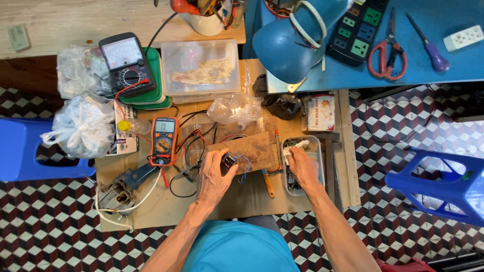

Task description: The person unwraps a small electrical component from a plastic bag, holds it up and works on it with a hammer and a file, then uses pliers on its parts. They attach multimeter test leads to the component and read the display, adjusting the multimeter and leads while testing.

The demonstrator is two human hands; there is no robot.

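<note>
The left hand is closed around one small black part with thin blue wires, and holds it over a worn wooden board in the middle of the low table. The right hand reaches into one clear plastic tray at the right side of the board, and its fingers pinch one white cloth or paper there.

There are two meters: one orange digital meter just left of the board, and one black meter with a needle farther away to the left. Two white plastic bags lie at the far left. Two blue stools stand on the tiled floor, one on each side. On the blue surface far right lie one pair of red-handled scissors and one purple-handled screwdriver.
</note>
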